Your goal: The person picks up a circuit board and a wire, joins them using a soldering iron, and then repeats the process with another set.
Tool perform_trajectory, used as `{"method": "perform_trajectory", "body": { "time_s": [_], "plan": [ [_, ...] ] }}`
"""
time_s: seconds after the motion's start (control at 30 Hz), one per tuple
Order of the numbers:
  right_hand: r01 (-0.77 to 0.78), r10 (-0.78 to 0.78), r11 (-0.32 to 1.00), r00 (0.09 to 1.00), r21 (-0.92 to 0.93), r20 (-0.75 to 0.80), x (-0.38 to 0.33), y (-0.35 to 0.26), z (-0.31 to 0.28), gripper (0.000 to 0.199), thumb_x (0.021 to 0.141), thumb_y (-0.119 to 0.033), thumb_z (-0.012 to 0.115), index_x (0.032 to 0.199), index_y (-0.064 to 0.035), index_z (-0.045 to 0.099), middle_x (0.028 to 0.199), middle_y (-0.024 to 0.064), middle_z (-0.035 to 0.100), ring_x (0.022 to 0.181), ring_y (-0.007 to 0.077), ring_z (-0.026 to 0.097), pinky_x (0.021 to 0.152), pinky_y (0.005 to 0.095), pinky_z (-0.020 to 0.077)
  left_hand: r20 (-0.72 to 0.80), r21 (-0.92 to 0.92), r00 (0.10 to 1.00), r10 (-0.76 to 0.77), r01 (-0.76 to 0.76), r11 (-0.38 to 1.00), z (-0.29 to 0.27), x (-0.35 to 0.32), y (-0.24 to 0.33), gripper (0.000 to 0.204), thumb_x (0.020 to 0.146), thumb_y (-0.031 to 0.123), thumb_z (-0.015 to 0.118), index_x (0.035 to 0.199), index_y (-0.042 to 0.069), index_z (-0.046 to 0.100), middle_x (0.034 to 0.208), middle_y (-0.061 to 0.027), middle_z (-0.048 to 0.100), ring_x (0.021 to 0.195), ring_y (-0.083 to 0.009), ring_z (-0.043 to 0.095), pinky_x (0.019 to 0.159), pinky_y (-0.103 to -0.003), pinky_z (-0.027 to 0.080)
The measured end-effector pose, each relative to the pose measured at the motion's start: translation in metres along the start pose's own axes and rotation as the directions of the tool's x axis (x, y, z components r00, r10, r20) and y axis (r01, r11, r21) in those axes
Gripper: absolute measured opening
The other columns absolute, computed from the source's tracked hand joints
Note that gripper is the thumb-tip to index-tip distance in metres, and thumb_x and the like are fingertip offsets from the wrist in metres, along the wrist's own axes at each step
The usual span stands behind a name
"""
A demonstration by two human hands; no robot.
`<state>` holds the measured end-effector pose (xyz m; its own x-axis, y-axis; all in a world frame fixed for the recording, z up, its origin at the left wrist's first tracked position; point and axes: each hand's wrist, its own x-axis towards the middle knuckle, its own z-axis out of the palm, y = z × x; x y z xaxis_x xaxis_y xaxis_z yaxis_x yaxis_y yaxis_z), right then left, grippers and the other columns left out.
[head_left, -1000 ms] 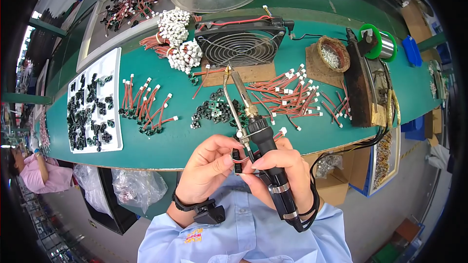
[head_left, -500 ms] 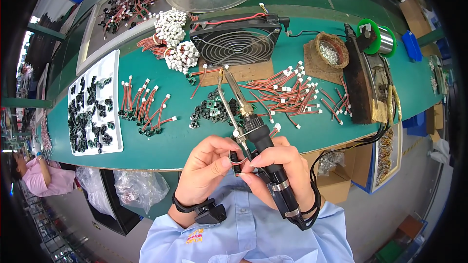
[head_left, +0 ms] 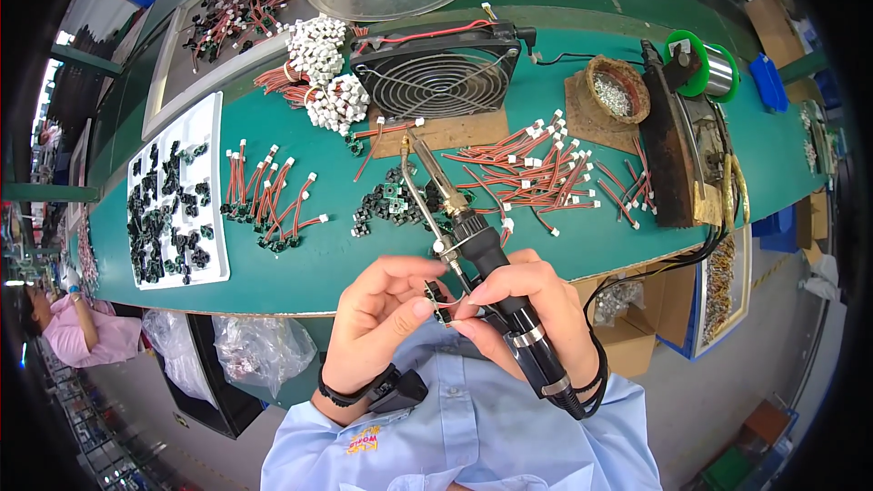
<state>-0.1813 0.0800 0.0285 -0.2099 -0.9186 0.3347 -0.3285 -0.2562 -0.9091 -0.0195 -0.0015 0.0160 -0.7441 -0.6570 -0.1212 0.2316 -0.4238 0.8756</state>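
Close to the chest, below the near edge of the green-topped workbench (head_left: 318,264), both hands meet around one tiny part. The left hand (head_left: 382,309) pinches a small black plastic connector with thin red leads (head_left: 440,298) between thumb and fingertips, and the right hand's forefinger closes on it too. The right hand (head_left: 532,305) is also wrapped around the black-handled soldering iron with a long metal tip (head_left: 473,245), gripped at mid-handle, tip pointing away over the bench.

I judge the connector light, rigid and easy to drop; its leads are soft and bendy, so the body is the place to hold. The iron looks stiff and moderately heavy, safe only by its handle.

Near the middle of the bench lie red wires with white plugs (head_left: 527,168) and loose black housings (head_left: 386,205); a white tray of black parts (head_left: 173,200) sits toward the left end, a square wire-guarded fan (head_left: 436,77) at the far edge.
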Motion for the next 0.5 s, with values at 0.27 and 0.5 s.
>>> {"method": "perform_trajectory", "body": {
  "time_s": [0.27,0.5],
  "plan": [
    [-0.026,0.034,0.996,0.995,0.088,-0.092,-0.0059,0.0042,0.0028,0.038,0.065,0.003,0.073,0.097,-0.0083,0.054,0.081,0.0023,0.064,0.067,0.0187,0.059,0.068,0.0284,0.0416,0.032,0.049,0.999,-0.007,0.005,0.999,0.0018,-0.0003,0.0010,0.019,0.090,0.003,0.050,0.107,-0.003,0.048,0.102,-0.0124,0.059,0.096,-0.0167,0.057,0.086,-0.030,0.043],
    [0.041,-0.100,0.961,0.974,-0.274,-0.206,-0.0049,0.0053,-0.0005,0.042,0.068,-0.002,0.074,0.103,-0.0079,0.052,0.083,0.0026,0.064,0.068,0.0182,0.059,0.079,0.0357,0.0392,0.012,-0.005,1.000,0.003,-0.003,1.000,0.0054,0.0029,0.0005,0.013,0.091,0.005,0.049,0.102,-0.001,0.045,0.103,-0.0162,0.060,0.100,-0.0186,0.057,0.089,-0.032,0.042]
  ]
}}
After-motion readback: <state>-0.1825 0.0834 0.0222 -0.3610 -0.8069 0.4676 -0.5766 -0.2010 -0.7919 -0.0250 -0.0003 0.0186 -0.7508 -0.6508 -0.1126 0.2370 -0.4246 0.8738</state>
